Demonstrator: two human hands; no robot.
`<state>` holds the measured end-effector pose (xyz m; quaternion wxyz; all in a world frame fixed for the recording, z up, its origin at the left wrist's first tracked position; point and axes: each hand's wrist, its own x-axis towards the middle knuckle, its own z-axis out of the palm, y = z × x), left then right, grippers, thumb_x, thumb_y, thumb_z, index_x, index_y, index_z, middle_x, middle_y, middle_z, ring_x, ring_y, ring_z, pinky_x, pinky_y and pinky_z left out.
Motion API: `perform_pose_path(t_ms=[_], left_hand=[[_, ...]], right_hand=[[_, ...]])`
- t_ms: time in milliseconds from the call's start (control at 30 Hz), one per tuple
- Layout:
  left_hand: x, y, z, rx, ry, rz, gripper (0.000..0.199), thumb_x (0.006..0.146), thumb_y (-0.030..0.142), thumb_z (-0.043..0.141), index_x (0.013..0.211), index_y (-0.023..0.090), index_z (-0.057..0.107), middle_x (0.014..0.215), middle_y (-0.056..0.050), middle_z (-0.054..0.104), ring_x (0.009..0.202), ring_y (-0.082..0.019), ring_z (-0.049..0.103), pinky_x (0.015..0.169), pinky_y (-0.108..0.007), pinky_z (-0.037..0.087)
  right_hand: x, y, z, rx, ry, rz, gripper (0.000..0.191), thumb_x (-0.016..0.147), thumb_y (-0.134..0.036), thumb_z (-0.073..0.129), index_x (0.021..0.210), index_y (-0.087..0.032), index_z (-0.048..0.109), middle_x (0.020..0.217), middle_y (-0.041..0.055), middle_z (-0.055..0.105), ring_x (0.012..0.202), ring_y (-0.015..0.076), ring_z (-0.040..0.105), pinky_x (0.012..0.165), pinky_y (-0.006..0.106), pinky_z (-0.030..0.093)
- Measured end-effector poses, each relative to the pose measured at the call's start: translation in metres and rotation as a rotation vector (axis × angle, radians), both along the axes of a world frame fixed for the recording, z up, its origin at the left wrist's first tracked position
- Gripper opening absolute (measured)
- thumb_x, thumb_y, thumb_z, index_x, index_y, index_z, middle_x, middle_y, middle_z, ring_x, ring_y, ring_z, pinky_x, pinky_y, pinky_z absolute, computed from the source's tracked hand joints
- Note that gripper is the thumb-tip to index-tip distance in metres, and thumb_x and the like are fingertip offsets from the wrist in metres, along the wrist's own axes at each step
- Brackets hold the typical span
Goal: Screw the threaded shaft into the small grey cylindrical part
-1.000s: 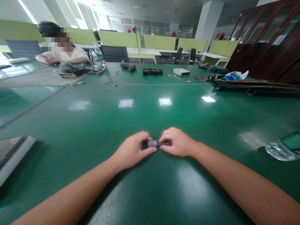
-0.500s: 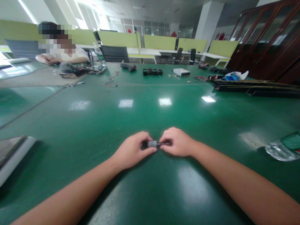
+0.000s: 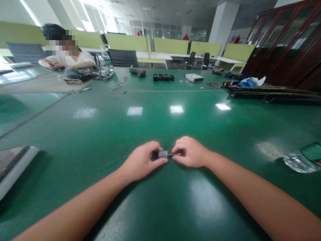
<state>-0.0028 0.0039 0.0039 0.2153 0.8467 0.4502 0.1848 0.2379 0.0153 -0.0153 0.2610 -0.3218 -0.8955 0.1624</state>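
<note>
A small grey cylinder [image 3: 163,154] lies sideways, low over the green table, between the thumb and fingers of my left hand [image 3: 142,161]. From its right end a thin dark rod [image 3: 176,154] sticks out. My right hand [image 3: 192,152] pinches this rod between thumb and forefinger, its other fingers curled in. Left of the cylinder, a dark part is mostly covered by my left fingers. The exact kind of the piece is too small to make out.
At the left edge lies a flat grey-edged object [image 3: 20,170]. A clear plastic bottle [image 3: 299,162] lies at the right edge. Along the far side are a black fan-like block [image 3: 163,77], a white box [image 3: 194,77] and long black rails [image 3: 276,94]. A person [image 3: 69,62] sits far left.
My right hand has shifted very slightly to the right along the thin rod. My left hand and the cylinder stay put. The seated person's head has moved a little.
</note>
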Motion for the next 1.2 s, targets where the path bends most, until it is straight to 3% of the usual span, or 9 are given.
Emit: perform_pose_path(t_ms=[1200], left_hand=[[0.0009,-0.0008,0.0006,0.005,0.018,0.022,0.026,0.084,0.045,0.068,0.091,0.020,0.066,0.071,0.002,0.059,0.064,-0.016,0.054,0.066,-0.028,0.042]], right_hand=[[0.0095,0.0029,0.0029,-0.027,0.002,-0.016,0.006,0.072,-0.016,0.073,0.074,-0.017,0.067,0.068,-0.0004,0.064,0.068,0.0146,0.057,0.076,0.030,0.044]])
